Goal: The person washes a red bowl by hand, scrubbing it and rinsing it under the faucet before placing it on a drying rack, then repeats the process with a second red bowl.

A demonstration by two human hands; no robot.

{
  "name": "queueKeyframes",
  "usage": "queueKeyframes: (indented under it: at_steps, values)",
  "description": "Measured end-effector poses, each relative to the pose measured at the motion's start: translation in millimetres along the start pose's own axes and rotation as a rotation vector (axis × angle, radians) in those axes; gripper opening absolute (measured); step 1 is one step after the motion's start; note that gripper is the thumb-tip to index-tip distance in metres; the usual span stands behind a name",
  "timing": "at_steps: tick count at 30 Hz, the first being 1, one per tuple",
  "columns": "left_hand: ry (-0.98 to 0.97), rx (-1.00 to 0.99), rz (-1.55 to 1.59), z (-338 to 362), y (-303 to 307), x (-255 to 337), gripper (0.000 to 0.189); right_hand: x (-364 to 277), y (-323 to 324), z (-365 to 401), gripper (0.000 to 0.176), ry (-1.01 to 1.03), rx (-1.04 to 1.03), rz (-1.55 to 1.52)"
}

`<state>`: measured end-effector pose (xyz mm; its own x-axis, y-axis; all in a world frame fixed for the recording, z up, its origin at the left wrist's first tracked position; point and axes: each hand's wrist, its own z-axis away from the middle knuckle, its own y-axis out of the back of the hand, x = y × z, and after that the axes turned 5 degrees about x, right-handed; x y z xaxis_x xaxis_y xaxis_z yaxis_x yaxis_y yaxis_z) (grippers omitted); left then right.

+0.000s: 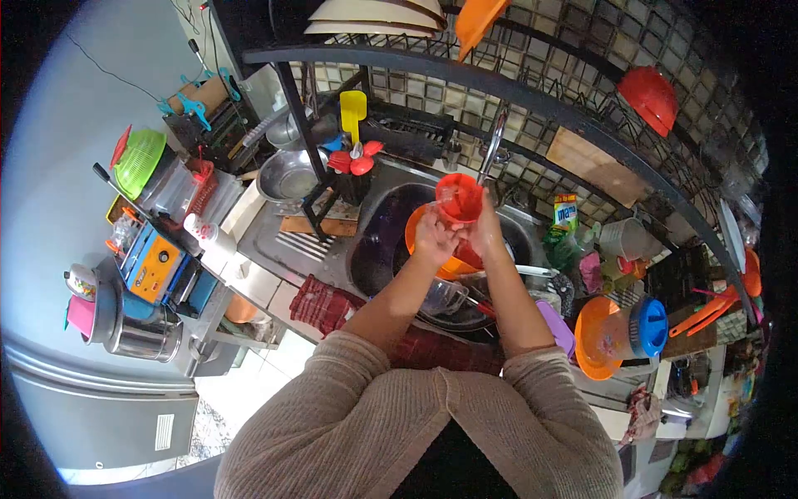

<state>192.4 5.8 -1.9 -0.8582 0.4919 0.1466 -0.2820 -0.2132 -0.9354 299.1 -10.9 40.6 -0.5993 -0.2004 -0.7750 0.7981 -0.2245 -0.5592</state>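
Observation:
A red plastic cup (459, 196) is raised over the sink, just below the tap (496, 137), with its round opening facing up. My right hand (485, 226) wraps around the cup's right side. Against its lower left side, my left hand (435, 239) has its fingers curled. Beneath both hands, an orange bowl (413, 226) sits in the sink, partly hidden by my forearms. A clear container (445, 297) and a red-handled utensil (485, 308) lie nearer to me in the basin.
A black dish rack (399, 56) spans above the sink. Red utensils (361, 165) stand in a holder behind the left basin. On the right are a green bottle (562, 247) and a blue-lidded jug (647, 328). A checkered red cloth (320, 304) hangs over the front edge.

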Motion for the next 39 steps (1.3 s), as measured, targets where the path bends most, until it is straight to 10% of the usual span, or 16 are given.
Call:
queueKeyframes:
  at_steps: [2,5,7,11,13,21,26,28,29,30,32,34,37,39]
  values:
    - [-0.091,0.246,-0.074,15.0,-20.8,2.9,0.036,-2.9,10.0,-4.2,0.056,0.143,0.04,0.238]
    - [-0.1,0.187,-0.127,1.1,1.6,7.8,0.031,7.4,-5.3,-2.2,0.055,0.034,0.082,0.159]
    - [0.228,-0.32,0.142,-20.2,26.6,13.7,0.029,6.9,-5.3,-6.0,0.051,-0.106,0.054,0.033]
    - [0.17,-0.149,0.113,-22.7,19.6,12.7,0.031,4.5,-14.3,2.3,0.043,0.171,0.23,0.274]
    - [-0.014,0.216,-0.07,-1.7,-13.1,9.2,0.038,3.6,-6.5,-6.7,0.045,1.24,0.196,1.321]
    - [-0.041,0.039,-0.199,-4.2,-53.6,20.3,0.054,-14.5,-10.1,26.3,0.05,1.34,0.06,1.54]
    - [0.04,-0.001,-0.555,-19.8,-64.5,-11.5,0.042,8.5,10.6,24.0,0.045,1.204,0.419,1.021]
    - [-1.0,-0.366,-1.654,-54.3,-40.6,-22.6,0.039,10.6,19.8,17.3,0.042,1.244,0.489,0.932]
    - [-0.876,-0.259,-1.795,-41.2,-45.3,-24.5,0.036,8.6,19.5,17.4,0.04,1.176,0.528,0.855]
    - [-0.882,-0.267,-1.794,-49.0,-32.9,-28.9,0.036,6.7,18.0,17.6,0.039,1.109,0.565,0.775]
    - [-0.626,-0.273,-0.789,-76.6,2.3,-36.6,0.045,5.6,11.5,13.1,0.036,1.205,0.53,0.845]
    - [-0.514,-0.241,-0.697,-52.8,-1.6,-34.1,0.045,-8.6,-9.6,23.5,0.036,1.142,0.168,1.135]
    - [-0.053,-0.439,0.037,-30.5,-8.2,-23.9,0.043,-13.3,-27.6,25.8,0.039,1.216,0.171,1.264]
    - [-0.207,-0.255,-0.176,-25.6,-14.2,-19.5,0.043,-11.9,-29.2,13.8,0.042,1.244,0.187,1.155]
